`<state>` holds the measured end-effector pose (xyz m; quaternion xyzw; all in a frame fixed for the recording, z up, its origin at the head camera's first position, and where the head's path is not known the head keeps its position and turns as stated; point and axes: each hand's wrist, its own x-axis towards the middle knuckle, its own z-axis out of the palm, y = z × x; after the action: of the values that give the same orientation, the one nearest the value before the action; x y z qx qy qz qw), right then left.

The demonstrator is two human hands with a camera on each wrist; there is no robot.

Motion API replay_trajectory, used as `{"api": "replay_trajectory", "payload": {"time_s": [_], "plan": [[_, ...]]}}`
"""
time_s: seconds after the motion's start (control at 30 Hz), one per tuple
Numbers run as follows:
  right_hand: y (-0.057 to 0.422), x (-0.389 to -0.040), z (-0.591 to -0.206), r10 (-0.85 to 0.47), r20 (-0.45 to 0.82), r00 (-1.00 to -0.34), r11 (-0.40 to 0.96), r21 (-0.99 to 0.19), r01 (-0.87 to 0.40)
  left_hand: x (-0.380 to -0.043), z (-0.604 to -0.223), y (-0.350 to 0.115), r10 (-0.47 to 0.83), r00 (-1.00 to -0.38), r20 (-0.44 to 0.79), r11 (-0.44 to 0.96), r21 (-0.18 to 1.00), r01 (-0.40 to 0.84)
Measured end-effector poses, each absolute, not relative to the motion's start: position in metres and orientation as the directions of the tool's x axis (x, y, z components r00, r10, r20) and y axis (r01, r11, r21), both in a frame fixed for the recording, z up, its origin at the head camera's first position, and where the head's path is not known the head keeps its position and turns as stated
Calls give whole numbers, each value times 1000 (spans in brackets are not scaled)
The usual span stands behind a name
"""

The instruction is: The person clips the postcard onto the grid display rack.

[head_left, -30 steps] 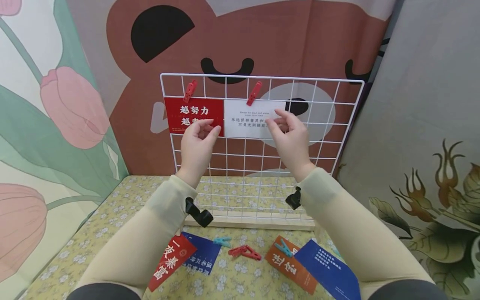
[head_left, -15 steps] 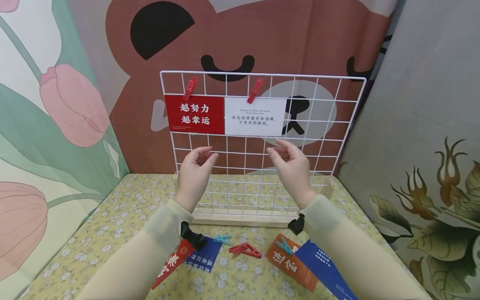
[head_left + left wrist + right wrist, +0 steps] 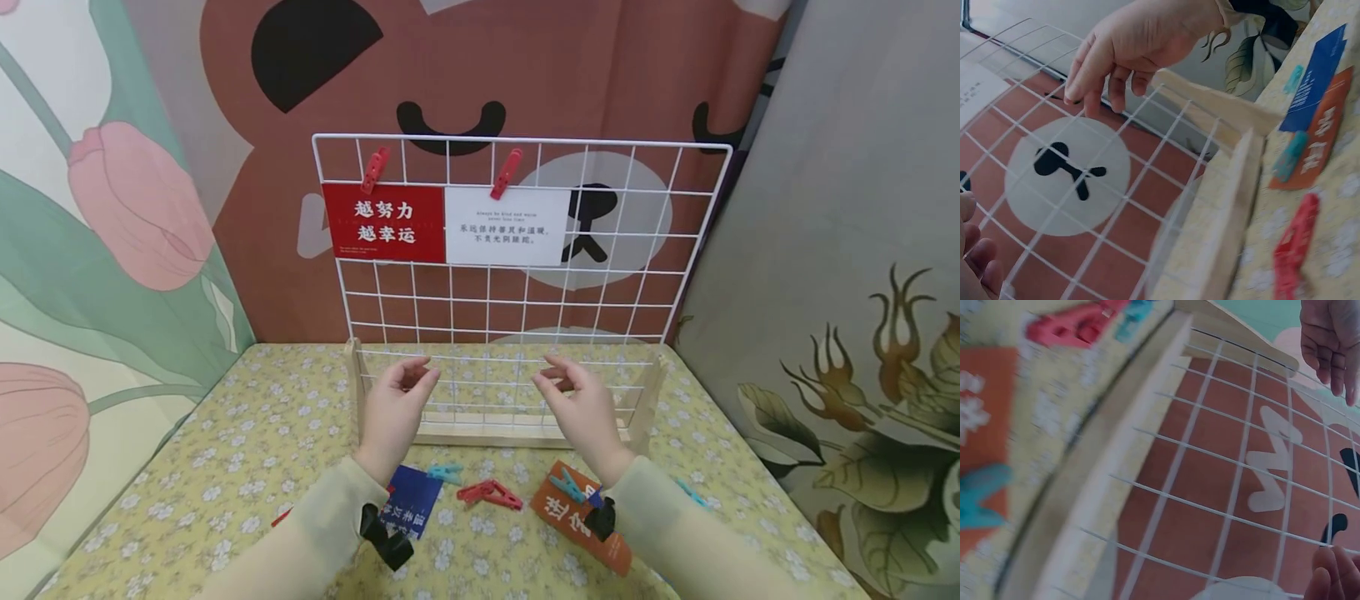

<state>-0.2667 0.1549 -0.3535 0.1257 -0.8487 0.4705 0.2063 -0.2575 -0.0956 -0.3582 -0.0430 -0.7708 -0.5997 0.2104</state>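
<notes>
In the head view, my left hand [image 3: 393, 408] and right hand [image 3: 583, 408] hover before the lower part of a white wire grid [image 3: 525, 139]. Both have loosely bent fingers with nothing between them. High on the grid, a red card [image 3: 386, 229] with white characters hangs under a red clothespin [image 3: 375, 171]. Right beside it a white card [image 3: 506, 229] hangs from another red clothespin [image 3: 506, 174]. The left wrist view shows the right hand [image 3: 1141, 47] from the side, while the left hand appears only in part at that frame's edge.
A wooden base [image 3: 487, 435] carries the grid. On the flowered cloth lie a blue card [image 3: 416, 500], an orange card [image 3: 611, 552], red clothespins [image 3: 491, 495], a teal clothespin [image 3: 445, 474] and another teal clothespin [image 3: 566, 483] on the orange card. My sleeves partly cover other cards.
Both hands have dropped from in front of the two hanging cards to the grid's lower rows, uncovering the cards. The cards and clothespins on the grid stay attached.
</notes>
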Motion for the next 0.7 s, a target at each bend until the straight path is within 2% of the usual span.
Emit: {"api": "replay_trajectory", "payload": {"time_s": [0.13, 0.23, 0.5, 0.7], "plan": [[161, -260, -372, -14, 365, -931, 539, -781, -314, -248, -374, -91, -176, -931, 321, 248, 929, 274], [165, -256, -385, -18, 288, -957, 600, -763, -241, -241, -385, -86, -166, -940, 300, 260, 932, 252], [174, -249, -416, -53, 114, -992, 758, -642, -114, -225, -415, -72, -112, -971, 209, 269, 948, 173], [184, -247, -431, -84, 22, -996, 831, -549, -83, -220, -437, -64, -70, -988, 141, 331, 937, 110]]}}
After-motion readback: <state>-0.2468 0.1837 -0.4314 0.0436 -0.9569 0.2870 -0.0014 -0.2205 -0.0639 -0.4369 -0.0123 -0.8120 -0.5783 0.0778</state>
